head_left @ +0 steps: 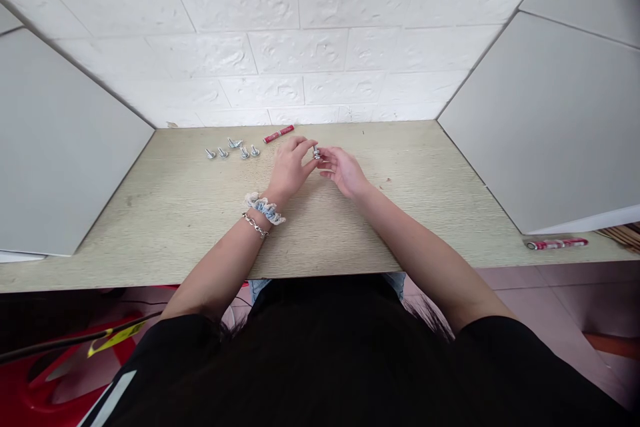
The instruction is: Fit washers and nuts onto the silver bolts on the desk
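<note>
My left hand [291,165] pinches a small metal bolt [317,152] between thumb and forefinger, with the shank pointing up and a wider washer or nut at its lower end. From the other side, my right hand [346,171] has its fingertips at the same bolt, the lower fingers loosely curled. Both hands are just above the wooden tabletop [320,233]. To the left lie several similar metal bolts, among them a bolt with washers [245,153] and another bolt [210,154]. Behind my left hand rests a red tube [279,134].
A white brick-patterned wall [300,53] closes off the back. Grey panels stand at left [65,140] and right [555,120]. Another red tube [557,243] lies near the right front edge. A red plastic stool [50,387] is below at left.
</note>
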A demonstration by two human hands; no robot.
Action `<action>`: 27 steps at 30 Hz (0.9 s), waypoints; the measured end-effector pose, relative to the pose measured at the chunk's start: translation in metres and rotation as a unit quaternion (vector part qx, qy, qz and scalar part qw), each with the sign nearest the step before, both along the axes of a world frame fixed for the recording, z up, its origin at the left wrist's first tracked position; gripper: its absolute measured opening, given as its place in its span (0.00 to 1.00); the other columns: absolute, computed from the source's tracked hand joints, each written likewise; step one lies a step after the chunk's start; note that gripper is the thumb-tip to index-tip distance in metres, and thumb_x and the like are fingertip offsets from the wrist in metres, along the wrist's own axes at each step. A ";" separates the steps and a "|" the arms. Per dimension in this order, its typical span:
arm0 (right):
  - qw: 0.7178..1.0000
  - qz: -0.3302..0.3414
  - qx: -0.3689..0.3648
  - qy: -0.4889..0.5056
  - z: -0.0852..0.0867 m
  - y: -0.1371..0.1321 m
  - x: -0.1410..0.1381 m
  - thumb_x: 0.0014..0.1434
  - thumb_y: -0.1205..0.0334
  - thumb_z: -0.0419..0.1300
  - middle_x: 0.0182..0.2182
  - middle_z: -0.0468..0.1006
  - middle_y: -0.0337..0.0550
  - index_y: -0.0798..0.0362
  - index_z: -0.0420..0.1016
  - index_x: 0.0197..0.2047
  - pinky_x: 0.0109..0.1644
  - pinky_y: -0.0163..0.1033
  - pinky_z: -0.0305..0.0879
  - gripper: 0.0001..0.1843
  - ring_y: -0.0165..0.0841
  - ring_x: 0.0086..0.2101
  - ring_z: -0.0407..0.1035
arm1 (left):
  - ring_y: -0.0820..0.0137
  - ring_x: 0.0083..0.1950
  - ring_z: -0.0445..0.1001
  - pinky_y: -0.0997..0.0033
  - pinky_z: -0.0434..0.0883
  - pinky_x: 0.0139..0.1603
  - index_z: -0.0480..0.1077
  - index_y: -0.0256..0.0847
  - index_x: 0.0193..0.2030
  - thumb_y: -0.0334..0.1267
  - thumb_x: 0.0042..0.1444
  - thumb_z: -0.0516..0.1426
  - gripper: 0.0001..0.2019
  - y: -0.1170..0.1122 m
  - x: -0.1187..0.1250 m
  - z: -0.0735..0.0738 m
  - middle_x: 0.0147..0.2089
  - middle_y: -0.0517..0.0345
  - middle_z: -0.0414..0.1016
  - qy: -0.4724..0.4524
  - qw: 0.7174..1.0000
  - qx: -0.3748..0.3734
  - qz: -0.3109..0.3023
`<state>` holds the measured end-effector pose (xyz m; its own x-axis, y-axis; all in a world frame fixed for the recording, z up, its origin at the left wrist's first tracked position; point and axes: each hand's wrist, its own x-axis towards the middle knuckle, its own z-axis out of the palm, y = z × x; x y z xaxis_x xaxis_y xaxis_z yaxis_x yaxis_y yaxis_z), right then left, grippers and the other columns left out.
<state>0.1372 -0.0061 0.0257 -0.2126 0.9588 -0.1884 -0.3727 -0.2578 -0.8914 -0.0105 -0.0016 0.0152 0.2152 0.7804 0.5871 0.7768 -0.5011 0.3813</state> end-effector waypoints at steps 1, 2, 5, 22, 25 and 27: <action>1.000 -0.023 -0.001 0.004 0.000 0.001 0.001 0.57 0.58 0.54 0.33 0.75 0.39 0.53 0.73 0.29 0.36 0.34 0.61 0.10 0.26 0.31 0.67 | 0.63 0.52 0.70 0.58 0.66 0.55 0.71 0.40 0.50 0.39 0.56 0.60 0.15 0.002 -0.001 -0.001 0.50 0.50 0.71 -0.005 1.000 0.002 0.006; 0.999 -0.045 -0.002 0.008 0.001 0.002 0.002 0.56 0.59 0.54 0.31 0.75 0.39 0.53 0.72 0.27 0.35 0.34 0.61 0.10 0.26 0.30 0.66 | 0.63 0.52 0.70 0.58 0.66 0.56 0.71 0.40 0.50 0.39 0.55 0.60 0.15 0.003 -0.002 -0.001 0.49 0.49 0.71 -0.008 1.000 0.002 0.010; 0.997 -0.077 -0.004 0.015 0.001 0.005 0.004 0.53 0.59 0.57 0.29 0.73 0.38 0.53 0.69 0.27 0.34 0.33 0.61 0.07 0.25 0.28 0.65 | 0.62 0.52 0.69 0.57 0.65 0.56 0.71 0.40 0.50 0.40 0.54 0.61 0.16 0.004 -0.003 -0.002 0.49 0.49 0.71 -0.011 1.000 -0.008 0.012; 0.999 -0.016 -0.011 -0.035 0.008 -0.001 0.003 0.55 0.59 0.55 0.34 0.76 0.40 0.53 0.72 0.29 0.38 0.34 0.60 0.08 0.28 0.34 0.67 | 0.63 0.52 0.69 0.59 0.66 0.55 0.70 0.40 0.50 0.39 0.56 0.59 0.15 0.001 0.000 -0.002 0.50 0.50 0.71 -0.013 1.000 -0.020 0.009; 0.998 -0.047 -0.019 -0.024 0.008 0.000 0.005 0.55 0.60 0.54 0.35 0.76 0.40 0.53 0.71 0.27 0.37 0.34 0.61 0.09 0.28 0.34 0.67 | 0.63 0.52 0.69 0.58 0.66 0.56 0.70 0.39 0.50 0.38 0.55 0.60 0.16 0.001 0.001 -0.001 0.50 0.49 0.71 -0.014 1.000 -0.022 0.011; 0.999 -0.035 -0.018 -0.021 0.007 -0.001 0.005 0.55 0.59 0.54 0.37 0.76 0.40 0.51 0.72 0.31 0.38 0.35 0.61 0.08 0.29 0.36 0.67 | 0.63 0.53 0.69 0.58 0.66 0.56 0.70 0.39 0.51 0.38 0.55 0.60 0.16 -0.001 0.002 0.000 0.50 0.49 0.71 -0.005 1.000 -0.026 -0.004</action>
